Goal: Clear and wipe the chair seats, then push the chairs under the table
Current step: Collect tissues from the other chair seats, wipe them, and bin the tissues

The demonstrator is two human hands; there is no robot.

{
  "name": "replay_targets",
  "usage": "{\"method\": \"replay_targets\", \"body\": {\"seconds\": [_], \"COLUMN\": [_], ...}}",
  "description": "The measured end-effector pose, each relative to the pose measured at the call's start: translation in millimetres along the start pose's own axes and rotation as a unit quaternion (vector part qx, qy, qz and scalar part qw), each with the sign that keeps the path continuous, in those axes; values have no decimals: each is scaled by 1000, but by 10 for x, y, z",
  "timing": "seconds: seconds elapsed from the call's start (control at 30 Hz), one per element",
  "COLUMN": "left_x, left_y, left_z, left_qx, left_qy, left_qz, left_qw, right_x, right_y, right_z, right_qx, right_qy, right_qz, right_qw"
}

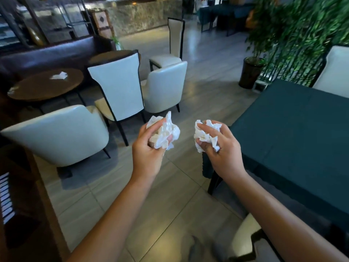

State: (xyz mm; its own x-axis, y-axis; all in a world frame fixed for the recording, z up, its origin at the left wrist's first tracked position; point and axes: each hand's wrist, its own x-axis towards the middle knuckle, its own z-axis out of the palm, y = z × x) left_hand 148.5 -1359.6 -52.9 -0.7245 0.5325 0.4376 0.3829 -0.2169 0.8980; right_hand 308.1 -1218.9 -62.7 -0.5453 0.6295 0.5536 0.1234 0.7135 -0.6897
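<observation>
Bare forearms reach out over glossy floor tiles; left hand [146, 148] grips a crumpled white tissue wad [165, 132], right hand [220, 146] clutches another crinkled tissue [204, 134], beside the teal-clothed desk [294, 129].

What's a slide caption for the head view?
Left hand and right hand each grip crumpled tissue between cream chairs and green-clothed table.
</observation>
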Motion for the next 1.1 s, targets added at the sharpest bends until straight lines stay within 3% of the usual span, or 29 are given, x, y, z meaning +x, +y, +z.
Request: {"method": "replay_targets", "body": {"seconds": [0.53, 0.8, 1.1], "left_x": [1497, 2245, 3288], "left_y": [-696, -1202, -1892], "left_z": [821, 1151, 1423], "left_qx": [18, 17, 0], "left_qy": [-46, -71, -149], "left_qz": [-8, -11, -14], "left_qw": [999, 997, 989], "right_x": [1406, 1989, 2688], "right_y": [1155, 1622, 1985], "right_z": [285, 457, 852], "right_qx": [47, 20, -45], "right_qy": [28, 57, 100], "right_qz": [78, 97, 129], "right_qw": [995, 993, 986]}}
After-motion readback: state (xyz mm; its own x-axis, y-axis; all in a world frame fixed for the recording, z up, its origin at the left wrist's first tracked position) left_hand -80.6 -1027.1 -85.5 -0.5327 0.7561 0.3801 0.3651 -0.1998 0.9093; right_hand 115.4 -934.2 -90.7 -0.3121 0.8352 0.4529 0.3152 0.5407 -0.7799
